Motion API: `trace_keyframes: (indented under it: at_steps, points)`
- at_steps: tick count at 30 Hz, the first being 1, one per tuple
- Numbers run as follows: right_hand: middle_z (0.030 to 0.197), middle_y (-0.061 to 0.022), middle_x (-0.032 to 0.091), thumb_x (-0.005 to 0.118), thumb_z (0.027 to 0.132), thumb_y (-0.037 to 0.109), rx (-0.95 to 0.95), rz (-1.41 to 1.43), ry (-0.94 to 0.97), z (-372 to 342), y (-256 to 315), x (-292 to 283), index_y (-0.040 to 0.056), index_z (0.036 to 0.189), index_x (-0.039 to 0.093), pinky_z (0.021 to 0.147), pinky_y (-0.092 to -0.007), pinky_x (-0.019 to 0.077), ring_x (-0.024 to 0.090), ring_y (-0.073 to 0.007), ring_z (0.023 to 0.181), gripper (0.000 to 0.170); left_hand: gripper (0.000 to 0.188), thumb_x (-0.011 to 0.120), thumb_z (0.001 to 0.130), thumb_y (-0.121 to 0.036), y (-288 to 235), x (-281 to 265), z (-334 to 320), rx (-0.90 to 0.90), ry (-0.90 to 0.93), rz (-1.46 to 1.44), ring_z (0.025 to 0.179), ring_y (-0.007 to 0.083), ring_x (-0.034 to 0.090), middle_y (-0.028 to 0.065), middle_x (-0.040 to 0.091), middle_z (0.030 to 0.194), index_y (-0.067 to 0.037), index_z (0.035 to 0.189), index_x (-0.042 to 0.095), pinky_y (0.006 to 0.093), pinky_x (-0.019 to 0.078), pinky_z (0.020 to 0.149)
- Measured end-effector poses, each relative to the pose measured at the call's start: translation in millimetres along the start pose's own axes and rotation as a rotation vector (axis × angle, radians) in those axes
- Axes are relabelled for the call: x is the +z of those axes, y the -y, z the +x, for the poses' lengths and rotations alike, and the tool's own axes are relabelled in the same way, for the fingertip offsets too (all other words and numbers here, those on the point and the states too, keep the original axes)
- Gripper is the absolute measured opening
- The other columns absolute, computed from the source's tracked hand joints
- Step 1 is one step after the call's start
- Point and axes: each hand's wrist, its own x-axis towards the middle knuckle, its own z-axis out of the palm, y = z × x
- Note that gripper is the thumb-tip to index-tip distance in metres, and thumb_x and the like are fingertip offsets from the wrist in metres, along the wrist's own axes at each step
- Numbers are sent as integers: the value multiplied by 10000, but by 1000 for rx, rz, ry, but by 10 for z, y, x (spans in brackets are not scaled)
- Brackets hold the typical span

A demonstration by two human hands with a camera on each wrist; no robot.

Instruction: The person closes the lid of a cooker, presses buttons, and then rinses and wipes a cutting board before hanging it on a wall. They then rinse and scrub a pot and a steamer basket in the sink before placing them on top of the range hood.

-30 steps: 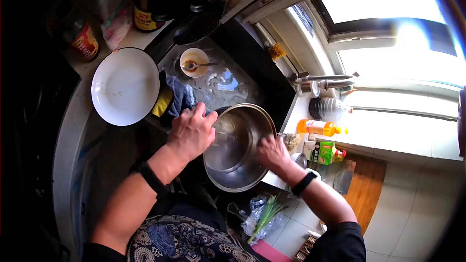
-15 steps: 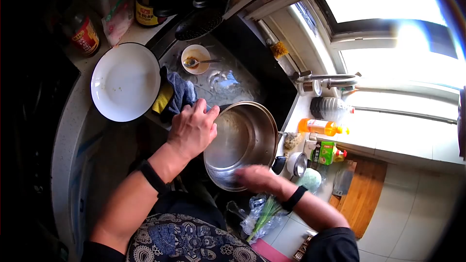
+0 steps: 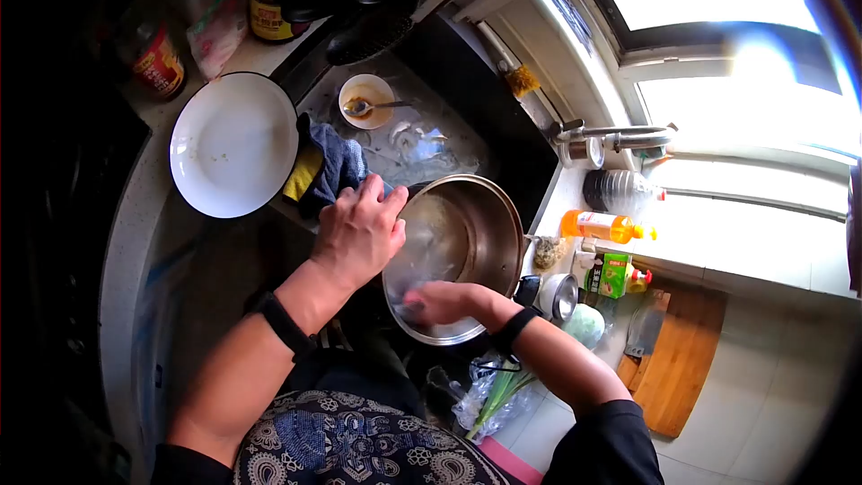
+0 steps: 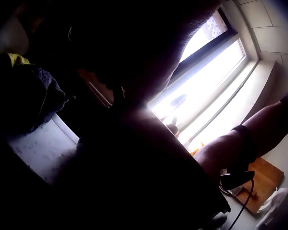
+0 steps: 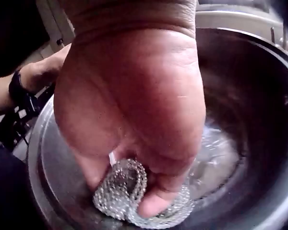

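A deep stainless-steel pot (image 3: 489,233) is tilted with its mouth facing me, some water pooled in its bottom. My left hand (image 3: 359,229) grips the pot at its left edge; the fingers' undersides are hidden, and the left wrist view is mostly too dark there. Inside the pot is my right hand (image 3: 442,303), low along the near wall. It pinches a steel wool scrubber (image 5: 122,191) between thumb and fingers, against the inner wall.
Left of the pot lie a large white plate (image 3: 233,148) and a blue-grey cloth (image 3: 334,162). Beyond it stands a small bowl (image 3: 366,90) with a spoon. The faucet (image 3: 620,136), an orange soap bottle (image 3: 603,226) and a wooden cutting board (image 3: 687,359) are to the right.
My right hand has swept from the pot's right wall down and left along the near wall with the scrubber. The left hand keeps its grip; the pot has shifted slightly right.
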Motion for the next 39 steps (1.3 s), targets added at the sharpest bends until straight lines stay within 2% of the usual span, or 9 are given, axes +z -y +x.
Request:
trace_keyframes:
  at_steps: [3, 9, 15, 20, 25, 27, 29, 33, 39]
  points:
    - [893, -210, 659, 639, 763, 218, -165, 331, -335, 69, 333, -278, 28, 1010, 604, 775, -398, 491, 624, -368, 893, 314, 358, 697, 721, -204, 6, 42, 10, 15, -12, 25, 749, 279, 617, 96, 555, 935, -111, 1054, 606, 385, 535, 609]
    - [1001, -179, 632, 506, 814, 69, -155, -496, -882, 166, -301, -641, 73, 1104, 602, 727, -408, 531, 640, -326, 853, 306, 370, 698, 719, -213, 31, 50, 16, 42, -13, 14, 748, 272, 618, 94, 555, 934, -112, 1064, 611, 386, 534, 614]
    - [895, -180, 643, 483, 848, 168, 257, -635, -437, -255, -744, -13, 78, 948, 666, 747, -414, 526, 648, -290, 854, 227, 342, 688, 726, -175, -9, -31, 26, 9, 1, -25, 800, 308, 617, 124, 554, 896, -67, 1041, 607, 406, 520, 670]
    - [918, -145, 646, 530, 825, 174, -198, -400, -113, 187, -460, 332, 39, 977, 616, 730, -374, 504, 627, -276, 827, 221, 345, 695, 722, -172, -32, -15, 30, 0, 4, -22, 786, 313, 616, 127, 555, 891, -71, 1037, 595, 413, 516, 662]
    - [884, -62, 589, 553, 910, 267, 66, 1088, -571, 16, 569, -270, 15, 1049, 534, 655, -312, 468, 542, -132, 777, 288, 329, 699, 730, -185, -33, -3, 34, 18, 18, 7, 766, 314, 610, 126, 551, 883, -71, 1020, 591, 416, 509, 652]
    - [872, -83, 590, 531, 919, 264, 91, 939, -584, -126, 709, -265, 2, 1023, 526, 676, -331, 471, 544, -147, 784, 281, 323, 699, 736, -190, -42, -19, 48, 21, 31, 11, 764, 313, 608, 125, 549, 880, -70, 1016, 590, 414, 507, 652]
    - [959, -271, 610, 460, 910, 246, -89, 433, -527, -126, 436, 124, 5, 983, 544, 821, -473, 460, 585, -438, 930, 265, 320, 698, 741, -194, -47, -28, 44, 28, 37, 13, 765, 311, 607, 125, 547, 878, -70, 1016, 590, 412, 505, 655]
    - [1042, -157, 664, 536, 847, 201, 182, -359, -148, -500, -133, 295, 111, 1044, 634, 812, -421, 525, 650, -310, 974, 237, 306, 693, 751, -208, -57, -38, 52, 20, 56, 28, 782, 306, 604, 121, 542, 881, -71, 1007, 595, 410, 502, 661]
    - [943, -171, 677, 570, 780, 68, -242, -494, -214, 1, -242, 308, 32, 872, 684, 783, -398, 526, 655, -319, 909, 151, 304, 684, 757, -222, -56, -37, 61, 30, 72, 31, 793, 305, 604, 121, 539, 884, -63, 1002, 599, 415, 500, 668]
